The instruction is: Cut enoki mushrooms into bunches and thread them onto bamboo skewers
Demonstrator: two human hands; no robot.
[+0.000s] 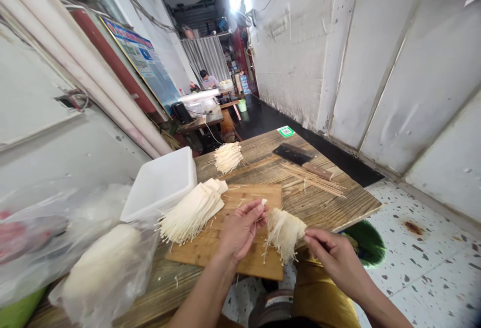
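My right hand (332,253) is closed in a pinch at the right end of an enoki mushroom skewer (283,232), whose mushrooms hang down in a row; the stick itself is mostly hidden. Close to its other end, my left hand (242,227) pinches a small piece of enoki mushroom (264,201) between thumb and fingers. Both hands are above the wooden cutting board (259,265). On the board's left side lies a large pile of flat enoki bundles (195,210). A smaller enoki pile (228,157) sits farther back on the table.
A cleaver (300,159) and loose bamboo skewers (313,180) lie at the right. Left are a white plastic tub (161,182) and a bag of mushrooms (108,263). A green bin (366,242) stands beside the table (338,202). Another person (208,79) sits at the back.
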